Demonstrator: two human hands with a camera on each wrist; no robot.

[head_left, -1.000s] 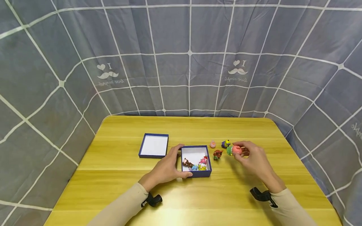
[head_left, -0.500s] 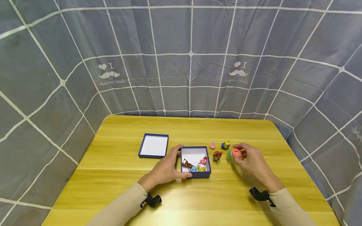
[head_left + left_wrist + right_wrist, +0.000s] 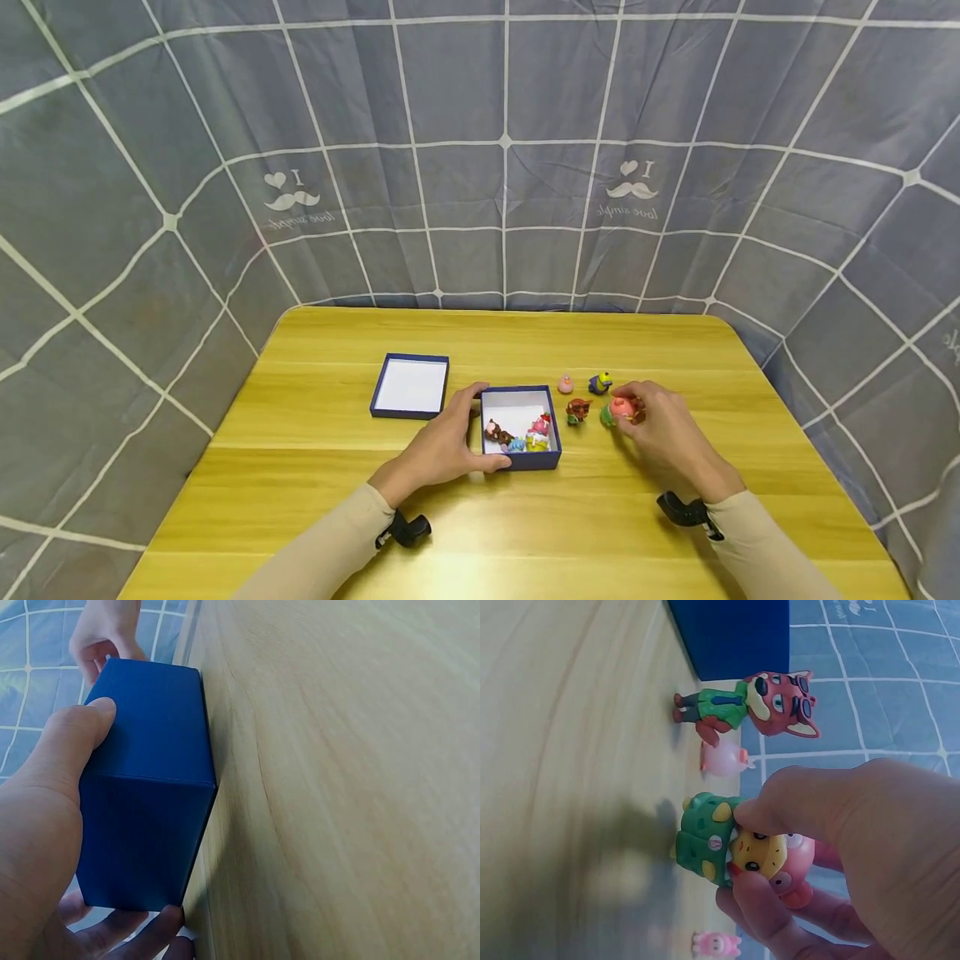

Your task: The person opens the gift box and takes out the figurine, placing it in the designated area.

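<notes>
My left hand (image 3: pixel 442 442) grips the left side of an open blue box (image 3: pixel 558 460), thumb on its near wall and fingers round the far corner. Inside the white-lined box lie a brown figurine (image 3: pixel 497 433), a small blue figurine (image 3: pixel 514 445) and a pink-and-yellow figurine (image 3: pixel 537 433). My right hand (image 3: pixel 667 429) pinches a toy figurine (image 3: pixel 705 840) with a green, yellow-spiked base, a yellow face and a pink top, held close over the table. Left of it stands a fox figurine (image 3: pixel 769 705) in a green shirt and tie.
A blue box lid (image 3: pixel 411 387) lies inside-up at the back left. Behind the fox are a small pink duck-like toy (image 3: pixel 566 383) and a blue-and-yellow figurine (image 3: pixel 599 383). Another small pink figurine (image 3: pixel 716 944) shows in the right wrist view. A grey grid curtain (image 3: pixel 450 192) surrounds the table.
My right hand has moved slightly left and nearer the table, and the figurine in it has tipped from sideways towards upright. My left hand stays on the box.
</notes>
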